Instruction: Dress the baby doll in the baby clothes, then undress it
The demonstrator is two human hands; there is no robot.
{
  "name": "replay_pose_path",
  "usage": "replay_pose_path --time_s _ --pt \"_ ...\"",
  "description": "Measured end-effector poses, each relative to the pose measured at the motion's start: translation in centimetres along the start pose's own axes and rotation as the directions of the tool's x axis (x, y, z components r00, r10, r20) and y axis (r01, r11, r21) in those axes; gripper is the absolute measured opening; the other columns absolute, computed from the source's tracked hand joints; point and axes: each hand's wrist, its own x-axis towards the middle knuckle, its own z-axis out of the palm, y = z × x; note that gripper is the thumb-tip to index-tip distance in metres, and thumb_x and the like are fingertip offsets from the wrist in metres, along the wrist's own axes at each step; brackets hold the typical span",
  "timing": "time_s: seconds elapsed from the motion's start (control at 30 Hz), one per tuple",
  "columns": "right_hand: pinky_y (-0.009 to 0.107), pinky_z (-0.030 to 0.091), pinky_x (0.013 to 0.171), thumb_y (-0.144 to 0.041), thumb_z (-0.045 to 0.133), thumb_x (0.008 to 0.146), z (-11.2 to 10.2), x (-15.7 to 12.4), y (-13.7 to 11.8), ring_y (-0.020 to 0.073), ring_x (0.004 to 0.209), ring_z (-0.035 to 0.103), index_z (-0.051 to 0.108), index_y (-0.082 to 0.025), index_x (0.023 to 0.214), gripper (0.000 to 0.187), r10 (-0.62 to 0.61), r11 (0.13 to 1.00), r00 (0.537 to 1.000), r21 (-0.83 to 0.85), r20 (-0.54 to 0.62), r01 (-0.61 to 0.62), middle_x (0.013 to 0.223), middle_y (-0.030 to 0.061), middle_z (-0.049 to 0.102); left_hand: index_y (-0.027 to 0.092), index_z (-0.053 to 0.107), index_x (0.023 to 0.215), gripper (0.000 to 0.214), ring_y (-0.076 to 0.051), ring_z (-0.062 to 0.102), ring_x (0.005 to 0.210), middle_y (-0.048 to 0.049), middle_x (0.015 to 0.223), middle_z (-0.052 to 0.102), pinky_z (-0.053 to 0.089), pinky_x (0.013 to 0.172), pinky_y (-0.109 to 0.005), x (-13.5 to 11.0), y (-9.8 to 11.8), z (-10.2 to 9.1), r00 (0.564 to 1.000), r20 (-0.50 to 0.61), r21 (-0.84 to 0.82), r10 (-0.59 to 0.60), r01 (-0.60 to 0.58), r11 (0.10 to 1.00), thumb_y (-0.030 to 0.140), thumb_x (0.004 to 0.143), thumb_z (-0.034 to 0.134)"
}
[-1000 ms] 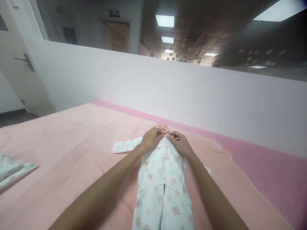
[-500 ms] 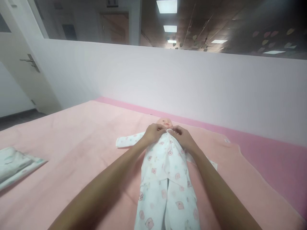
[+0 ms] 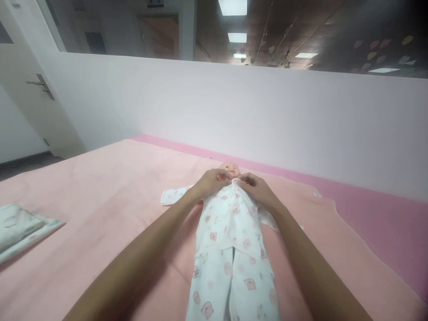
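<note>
A baby doll [image 3: 230, 169] lies on its back on a pink towel [image 3: 100, 200], head away from me. It wears a white printed baby suit [image 3: 230, 240] with small pink bear patterns; one sleeve sticks out to the left. My left hand [image 3: 211, 182] and my right hand [image 3: 254, 189] meet at the suit's collar just under the doll's chin, fingers pinched on the fabric there. Both forearms run along either side of the doll's body.
A folded white packet [image 3: 20, 229] lies at the left edge of the towel. A darker pink mat [image 3: 377, 223] shows to the right. A low white wall [image 3: 234, 107] stands behind, with a door handle [image 3: 42, 84] at the far left.
My hands stay pinched at the collar and have pulled the fabric slightly higher toward the chin. The view has tilted down a little.
</note>
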Motion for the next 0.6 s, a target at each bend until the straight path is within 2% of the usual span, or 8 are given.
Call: replay_pose_path --time_s 0.13,0.3,0.47,0.6 --pt "0.037 0.050 0.079 -0.062 0.072 0.086 0.1 0.1 0.2 0.0242 0.089 0.066 0.078 -0.024 0.103 0.042 -0.010 0.999 1.000 -0.045 -0.024 0.009 0.103 0.0055 0.078 0.021 0.081 0.100 0.024 -0.020 0.069 0.092 -0.0053 0.115 0.076 0.054 0.090 -0.031 0.3 -0.4 0.1 0.998 -0.032 0.038 0.055 -0.053 0.998 0.039 0.091 0.070" --pt "0.037 0.050 0.080 -0.062 0.076 0.082 0.3 0.1 0.0 0.0249 0.090 0.067 0.079 -0.024 0.103 0.043 0.044 0.999 0.998 -0.022 -0.033 -0.045 0.101 0.0056 0.078 0.019 0.081 0.095 0.025 -0.021 0.069 0.090 -0.0058 0.107 0.077 0.055 0.086 -0.031 0.4 -0.4 0.6 0.997 -0.061 0.035 0.049 -0.047 0.998 0.040 0.091 0.068" --pt "0.039 0.052 0.084 -0.062 0.076 0.083 0.6 0.0 -0.3 0.0266 0.096 0.069 0.078 -0.025 0.104 0.043 0.099 0.995 0.994 -0.008 -0.043 -0.099 0.106 0.0059 0.078 0.019 0.083 0.102 0.028 -0.020 0.068 0.084 -0.0052 0.094 0.078 0.054 0.084 -0.030 0.6 -0.8 0.9 0.997 -0.071 0.006 0.018 -0.017 1.000 0.041 0.092 0.068" --pt "0.039 0.053 0.085 -0.060 0.077 0.083 0.7 0.1 -0.3 0.0279 0.100 0.070 0.077 -0.025 0.105 0.042 0.120 0.992 0.991 -0.027 -0.051 -0.122 0.109 0.0061 0.078 0.019 0.084 0.104 0.030 -0.020 0.069 0.089 -0.0048 0.102 0.080 0.053 0.088 -0.031 0.9 -1.5 1.1 0.998 -0.067 -0.012 0.018 -0.018 1.000 0.043 0.092 0.069"
